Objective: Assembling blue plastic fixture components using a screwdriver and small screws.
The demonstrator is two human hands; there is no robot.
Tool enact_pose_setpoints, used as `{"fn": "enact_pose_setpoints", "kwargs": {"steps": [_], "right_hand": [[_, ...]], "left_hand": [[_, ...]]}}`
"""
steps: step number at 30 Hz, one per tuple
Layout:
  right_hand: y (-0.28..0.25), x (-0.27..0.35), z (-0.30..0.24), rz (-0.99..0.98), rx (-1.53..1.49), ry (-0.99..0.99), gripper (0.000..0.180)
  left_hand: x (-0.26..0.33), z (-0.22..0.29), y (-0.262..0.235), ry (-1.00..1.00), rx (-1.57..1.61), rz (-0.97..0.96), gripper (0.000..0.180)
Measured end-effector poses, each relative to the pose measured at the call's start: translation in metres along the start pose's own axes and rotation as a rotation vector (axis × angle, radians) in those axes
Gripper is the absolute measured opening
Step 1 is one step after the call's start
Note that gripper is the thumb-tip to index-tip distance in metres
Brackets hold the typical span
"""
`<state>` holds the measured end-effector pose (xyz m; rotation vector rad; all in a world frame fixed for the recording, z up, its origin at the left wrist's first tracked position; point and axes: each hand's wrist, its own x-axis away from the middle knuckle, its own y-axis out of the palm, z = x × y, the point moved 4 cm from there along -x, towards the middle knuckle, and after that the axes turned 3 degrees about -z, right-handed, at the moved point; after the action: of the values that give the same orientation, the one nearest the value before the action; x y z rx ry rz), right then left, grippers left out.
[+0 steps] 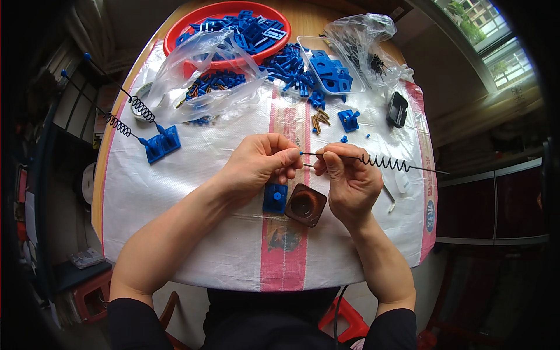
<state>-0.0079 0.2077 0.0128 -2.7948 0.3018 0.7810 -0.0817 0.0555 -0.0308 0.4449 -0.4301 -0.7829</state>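
Note:
A black wire (pixel 386 163) with a coiled spring section lies level between my hands, its straight tail pointing right. My right hand (pixel 352 184) pinches it left of the coil. At its left end is a small blue tip, which the closed thumb and fingers of my left hand (pixel 268 160) meet. A thin silver rod (pixel 310 165) shows just below the wire, between the hands; a bent metal end (pixel 391 202) shows right of my right hand, and I cannot tell if they are one tool. Below the hands sit a blue plastic base (pixel 275 198) and a dark brown square cup (pixel 306 205).
Two blue bases with black spring wires (pixel 160 144) stand at left. Behind are a red basin (pixel 286 20) of blue parts, plastic bags (pixel 227 49), loose blue pieces (pixel 291 67), a clear tub (pixel 356 87), brass screws (pixel 319 119), another blue base (pixel 349 121) and a black case (pixel 397 109).

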Motion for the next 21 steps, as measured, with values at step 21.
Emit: {"fn": "enact_pose_setpoints", "kwargs": {"steps": [21], "right_hand": [[0.000,-0.005,-0.008,-0.016,0.472,-0.258,0.012]], "left_hand": [[-0.001,0.001,0.004,0.005,0.089,-0.096,0.025]]}}
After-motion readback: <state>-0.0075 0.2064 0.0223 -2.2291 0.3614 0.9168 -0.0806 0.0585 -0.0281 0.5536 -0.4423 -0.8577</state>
